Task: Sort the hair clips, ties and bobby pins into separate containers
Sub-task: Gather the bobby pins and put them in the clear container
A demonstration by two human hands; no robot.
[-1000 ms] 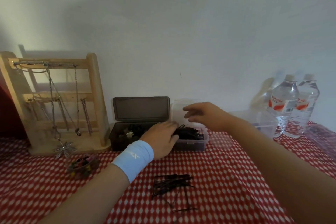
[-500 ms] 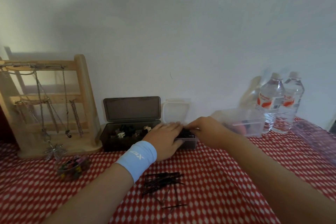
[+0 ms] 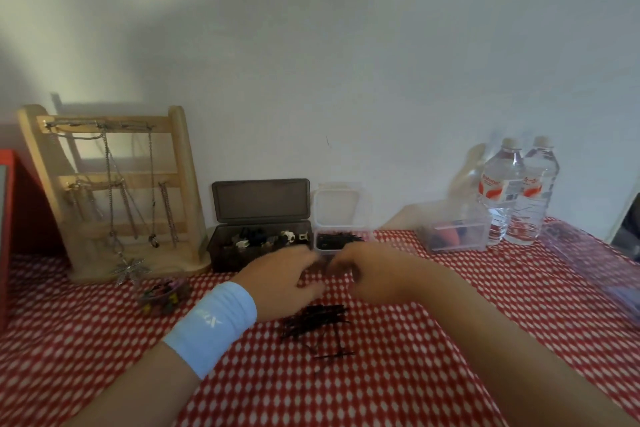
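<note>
A loose pile of black bobby pins [image 3: 315,321] lies on the red checked tablecloth [image 3: 398,374]. Just behind it my left hand [image 3: 287,279], with a light blue wristband, hovers palm down with its fingers apart. My right hand [image 3: 370,274] is next to it with fingers curled and blurred, so I cannot see whether it holds anything. Behind the hands a small clear container [image 3: 341,243] holds bobby pins. Left of it, an open dark grey box [image 3: 256,246] holds hair clips. A small bowl of coloured hair ties [image 3: 162,295] sits further left.
A wooden jewellery stand [image 3: 104,191] with hanging chains stands at the back left, beside a red object [image 3: 7,218]. At the back right are a clear tub [image 3: 453,232] and two water bottles [image 3: 519,191]. A plastic bag [image 3: 595,260] lies at the right edge.
Both hands have drawn back from the clear bobby pin container toward me and now hover close together just behind the loose pile of bobby pins.
</note>
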